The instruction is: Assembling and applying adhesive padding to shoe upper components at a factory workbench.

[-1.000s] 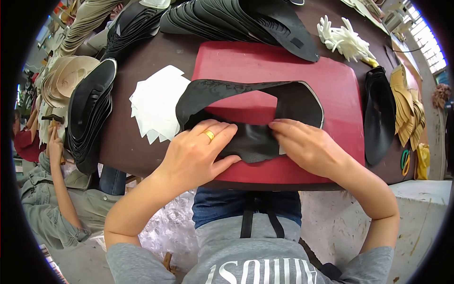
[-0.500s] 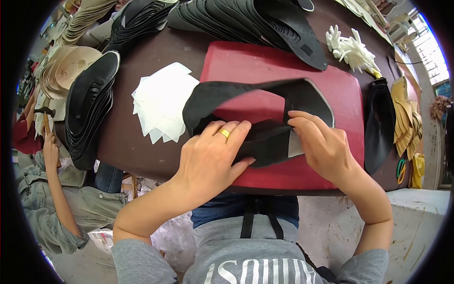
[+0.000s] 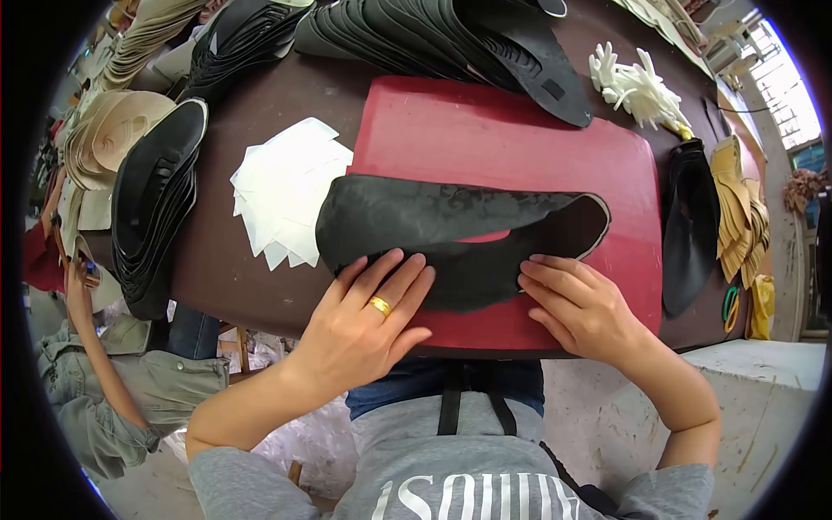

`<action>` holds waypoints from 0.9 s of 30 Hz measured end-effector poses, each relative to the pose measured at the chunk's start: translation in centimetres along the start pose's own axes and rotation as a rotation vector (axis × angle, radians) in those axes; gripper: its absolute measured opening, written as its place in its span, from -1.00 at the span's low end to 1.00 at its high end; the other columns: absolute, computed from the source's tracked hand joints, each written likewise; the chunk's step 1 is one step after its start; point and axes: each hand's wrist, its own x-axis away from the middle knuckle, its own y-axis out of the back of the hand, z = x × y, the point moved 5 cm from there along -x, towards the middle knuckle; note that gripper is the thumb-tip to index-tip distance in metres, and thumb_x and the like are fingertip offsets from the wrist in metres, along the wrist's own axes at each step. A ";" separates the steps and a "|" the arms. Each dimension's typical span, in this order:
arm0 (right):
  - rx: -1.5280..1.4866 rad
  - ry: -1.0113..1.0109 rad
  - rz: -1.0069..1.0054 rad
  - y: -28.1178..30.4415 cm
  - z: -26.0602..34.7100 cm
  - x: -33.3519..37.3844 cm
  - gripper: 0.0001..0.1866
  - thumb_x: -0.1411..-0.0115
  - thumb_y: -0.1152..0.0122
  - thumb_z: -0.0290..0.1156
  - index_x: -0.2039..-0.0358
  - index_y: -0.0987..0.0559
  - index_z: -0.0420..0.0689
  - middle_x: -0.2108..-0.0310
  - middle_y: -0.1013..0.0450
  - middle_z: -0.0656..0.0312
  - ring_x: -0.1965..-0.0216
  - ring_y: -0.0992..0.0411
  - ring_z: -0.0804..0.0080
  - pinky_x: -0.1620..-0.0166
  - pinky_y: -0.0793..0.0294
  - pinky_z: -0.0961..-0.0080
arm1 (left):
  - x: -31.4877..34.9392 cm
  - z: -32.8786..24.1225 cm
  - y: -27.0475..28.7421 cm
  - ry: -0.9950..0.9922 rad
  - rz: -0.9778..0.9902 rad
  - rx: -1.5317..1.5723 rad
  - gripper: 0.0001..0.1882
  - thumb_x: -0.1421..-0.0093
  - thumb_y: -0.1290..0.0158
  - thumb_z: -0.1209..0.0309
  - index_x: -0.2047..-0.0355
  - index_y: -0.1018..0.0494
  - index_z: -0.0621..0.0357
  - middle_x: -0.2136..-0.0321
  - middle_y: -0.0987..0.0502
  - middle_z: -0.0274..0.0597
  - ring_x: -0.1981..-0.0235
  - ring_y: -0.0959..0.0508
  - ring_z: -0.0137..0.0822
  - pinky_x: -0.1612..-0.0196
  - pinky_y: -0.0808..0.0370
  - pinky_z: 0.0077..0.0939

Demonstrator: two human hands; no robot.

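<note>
A black shoe upper [image 3: 416,208] lies on a red mat [image 3: 468,130] in front of me, its long sides curving around a narrow gap where red shows through. A pale edge rims its right end. My left hand [image 3: 360,321] rests on the near left part of the upper, fingers stretched out and thumb apart. On the near right part lie the extended fingers of my right hand [image 3: 585,308], the thumb lower down over the mat. Left of the upper is a fanned pile of white square patches [image 3: 290,195].
Stacks of black uppers stand at the back [image 3: 442,39] and left [image 3: 160,208]. At right are another black upper [image 3: 691,225], tan pieces [image 3: 737,208], white gloves [image 3: 637,87] and green-handled scissors [image 3: 731,308]. A co-worker's hand [image 3: 78,290] shows at far left.
The upper, held raised and spread before, now lies flatter on the mat. A pale patch near my right hand is no longer visible. Both hands moved down and loosened from the edge.
</note>
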 end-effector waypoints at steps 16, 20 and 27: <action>0.120 -0.569 -0.030 -2.7 -1.3 -5.1 -0.51 -0.01 -0.34 0.00 0.38 -0.45 -0.21 0.51 -0.41 0.12 0.59 -0.42 0.16 0.57 -0.38 0.40 | 0.6 -0.1 -0.4 0.006 0.071 0.117 -0.39 -0.17 0.02 0.00 -0.08 -0.40 0.20 -0.16 -0.34 -0.07 -0.17 -0.30 -0.03 -0.15 -0.25 -0.17; 0.165 -0.644 -0.004 -2.4 -1.0 -5.6 -0.51 -0.03 -0.32 0.00 0.38 -0.43 -0.21 0.51 -0.43 0.10 0.59 -0.43 0.13 0.54 -0.41 0.37 | 0.2 -0.5 -0.2 -0.015 0.064 0.094 -0.39 -0.18 0.02 0.02 -0.08 -0.40 0.22 -0.15 -0.36 -0.07 -0.16 -0.31 -0.04 -0.15 -0.25 -0.19; 0.102 -0.801 0.148 -2.5 -3.7 -6.0 -0.48 -0.06 -0.28 0.04 0.36 -0.39 -0.21 0.50 -0.42 0.09 0.60 -0.42 0.14 0.52 -0.42 0.34 | -2.0 -1.9 0.1 0.161 0.156 0.132 -0.38 -0.18 0.02 0.02 -0.11 -0.37 0.22 -0.15 -0.37 -0.08 -0.15 -0.32 -0.09 -0.16 -0.24 -0.21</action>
